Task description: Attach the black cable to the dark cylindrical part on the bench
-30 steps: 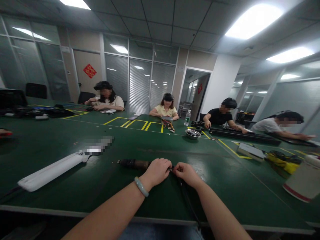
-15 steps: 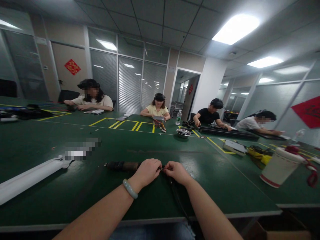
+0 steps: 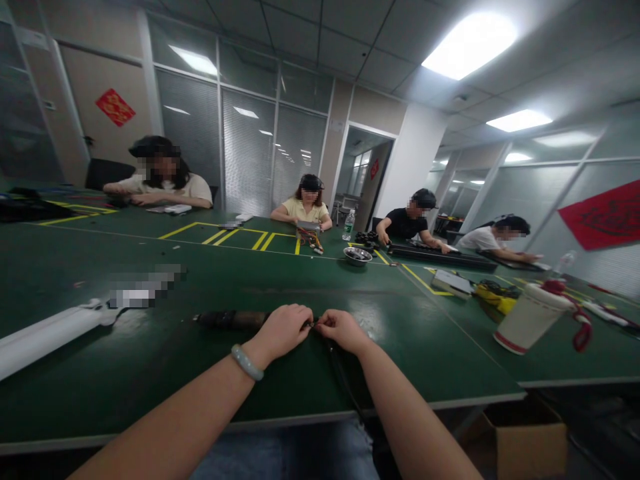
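Note:
A dark cylindrical tool (image 3: 240, 320) lies sideways on the green table (image 3: 175, 380), its tip pointing left. My left hand (image 3: 285, 328) is closed around the tool's right end, with a pale green bangle on the wrist. Right beside it, my right hand (image 3: 343, 330) pinches at the spot where a black cable (image 3: 343, 377) meets the tool. The fingertips of both hands nearly touch, and the small part between them is too tiny to make out. From there the cable runs down over the table's near edge.
A white jointed object (image 3: 55, 337) lies at the left. Farther back are a metal bowl (image 3: 357, 257), a water bottle (image 3: 349, 225) and a grey box (image 3: 451, 283). A white cup (image 3: 530, 318) stands at the right. Several people sit across the table. A cardboard box (image 3: 530, 447) is below.
The whole view has shifted, so the hands, tool and table items appear a little farther left and higher. Both hands keep the same closed pose at the tool's right end.

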The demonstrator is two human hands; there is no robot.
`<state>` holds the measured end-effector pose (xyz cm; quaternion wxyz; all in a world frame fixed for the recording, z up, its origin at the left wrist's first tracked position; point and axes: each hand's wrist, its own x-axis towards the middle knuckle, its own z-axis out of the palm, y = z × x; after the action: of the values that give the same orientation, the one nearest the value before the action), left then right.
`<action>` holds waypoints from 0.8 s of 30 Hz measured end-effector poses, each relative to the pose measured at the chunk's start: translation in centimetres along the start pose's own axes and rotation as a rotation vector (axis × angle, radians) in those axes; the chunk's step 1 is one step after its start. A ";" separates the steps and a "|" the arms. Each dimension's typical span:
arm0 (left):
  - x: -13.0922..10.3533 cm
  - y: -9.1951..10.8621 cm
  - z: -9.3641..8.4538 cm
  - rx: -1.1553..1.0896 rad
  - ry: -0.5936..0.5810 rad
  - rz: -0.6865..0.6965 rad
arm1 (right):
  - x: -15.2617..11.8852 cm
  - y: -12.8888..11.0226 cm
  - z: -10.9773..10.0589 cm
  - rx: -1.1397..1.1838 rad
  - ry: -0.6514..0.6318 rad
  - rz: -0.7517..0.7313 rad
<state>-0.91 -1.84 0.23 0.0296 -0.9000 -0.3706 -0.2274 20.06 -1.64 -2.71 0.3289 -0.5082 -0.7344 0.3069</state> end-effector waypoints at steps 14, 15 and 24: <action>0.0 0.3 -0.4 -0.017 0.000 -0.020 | 0.0 -0.1 0.0 -0.002 -0.004 0.017; 0.0 0.3 -0.4 -0.017 0.001 -0.019 | 0.0 0.0 0.1 0.001 -0.002 0.012; -0.1 0.3 -0.5 -0.015 -0.009 -0.020 | 0.2 0.6 0.3 0.017 -0.008 0.012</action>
<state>-0.94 -2.18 0.65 0.0191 -0.8974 -0.3780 -0.2265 20.06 -1.29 -3.33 0.3283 -0.5088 -0.7300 0.3171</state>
